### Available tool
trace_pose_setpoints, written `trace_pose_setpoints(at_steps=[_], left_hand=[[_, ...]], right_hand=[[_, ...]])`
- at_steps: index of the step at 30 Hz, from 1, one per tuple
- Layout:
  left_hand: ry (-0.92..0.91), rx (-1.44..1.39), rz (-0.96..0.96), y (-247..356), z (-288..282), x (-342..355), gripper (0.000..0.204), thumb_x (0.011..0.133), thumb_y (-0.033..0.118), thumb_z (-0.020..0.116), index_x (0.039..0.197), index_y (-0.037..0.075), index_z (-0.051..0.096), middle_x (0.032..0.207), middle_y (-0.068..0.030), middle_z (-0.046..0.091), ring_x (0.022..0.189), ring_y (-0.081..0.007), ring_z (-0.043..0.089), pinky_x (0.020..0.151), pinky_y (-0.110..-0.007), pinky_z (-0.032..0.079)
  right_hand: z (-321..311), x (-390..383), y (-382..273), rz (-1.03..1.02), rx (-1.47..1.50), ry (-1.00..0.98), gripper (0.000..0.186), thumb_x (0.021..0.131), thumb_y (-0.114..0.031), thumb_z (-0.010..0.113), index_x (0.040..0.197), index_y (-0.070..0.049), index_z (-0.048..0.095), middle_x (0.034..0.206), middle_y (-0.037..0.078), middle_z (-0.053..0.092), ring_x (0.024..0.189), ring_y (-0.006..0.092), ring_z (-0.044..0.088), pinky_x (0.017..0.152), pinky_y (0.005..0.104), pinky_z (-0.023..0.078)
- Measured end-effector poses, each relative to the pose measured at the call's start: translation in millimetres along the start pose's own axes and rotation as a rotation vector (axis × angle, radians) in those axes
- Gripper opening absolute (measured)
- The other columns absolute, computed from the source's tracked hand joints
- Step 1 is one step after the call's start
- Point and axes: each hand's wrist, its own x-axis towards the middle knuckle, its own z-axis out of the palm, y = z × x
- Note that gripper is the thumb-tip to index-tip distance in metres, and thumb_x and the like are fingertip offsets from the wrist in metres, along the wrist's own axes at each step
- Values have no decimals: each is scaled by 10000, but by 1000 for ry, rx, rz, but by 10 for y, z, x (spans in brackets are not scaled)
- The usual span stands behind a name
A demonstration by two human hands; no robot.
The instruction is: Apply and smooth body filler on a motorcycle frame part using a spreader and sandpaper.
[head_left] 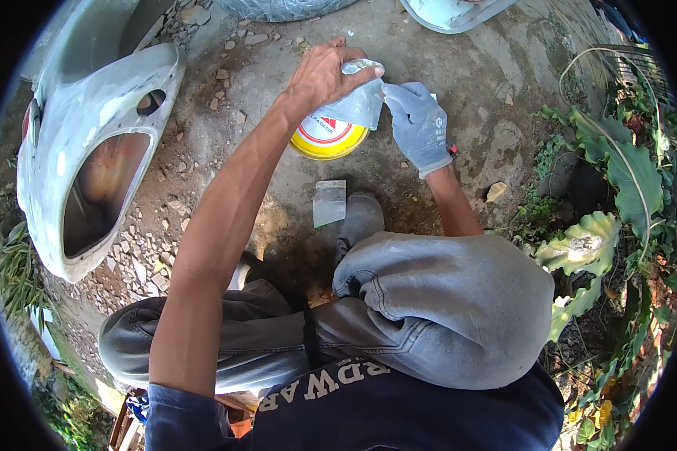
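Observation:
My left hand [328, 74] is bare and closed around a thin grey sheet [362, 104], with the thumb across its upper corner. A pale smear shows on the sheet near the thumb. My right hand [417, 124], in a grey-blue glove, is closed in a pinch just right of the sheet's edge. What its fingers hold is hidden; a small pale edge shows behind the glove. Below the sheet stands a round tin [329, 140] with a yellow rim and a white and red lid, partly covered. A smaller grey rectangular piece [329, 203] lies beside my shoe [362, 214].
A large whitish curved shell [90, 165] with an oval opening stands at the left. A tyre [286, 6] and a pale, rounded panel [459, 13] lie at the far edge. Stone chips [139, 259] litter the ground at left; leafy plants [617, 173] grow along the right.

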Motion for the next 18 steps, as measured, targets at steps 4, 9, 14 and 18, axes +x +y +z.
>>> trace_pose_setpoints(at_steps=[4,9,14,18], left_hand=[[98,86,74,-80,48,12,683,914,694,733,1273,120,819,1492,-353,602,1217,-451,724,1131,-490,539],[9,11,22,-11,-54,1,669,916,681,736,1266,117,821,1465,-348,626,1224,-441,720,1134,-486,534],[11,-3,18,10,-25,-7,668,918,683,733,1267,121,821,1484,-338,617,1287,-442,688,1152,-487,520],[89,83,36,8,23,6,663,930,679,725,1269,117,818,1457,-317,644,1227,-437,716,1095,-510,556]], right_hand=[[39,-31,-47,-53,-18,23,181,1005,-115,698,1169,-98,773,1007,131,698,889,343,708,740,426,562],[114,-237,-137,-42,-20,64,205,969,-86,706,1157,-130,772,1014,109,694,845,341,717,721,447,570],[7,-92,-95,-74,-122,-11,321,917,-59,721,1217,-161,773,1024,95,680,849,342,717,720,461,571],[98,-553,-313,-63,-71,71,331,913,-66,713,1233,-133,761,1026,109,670,852,340,709,732,472,566]])
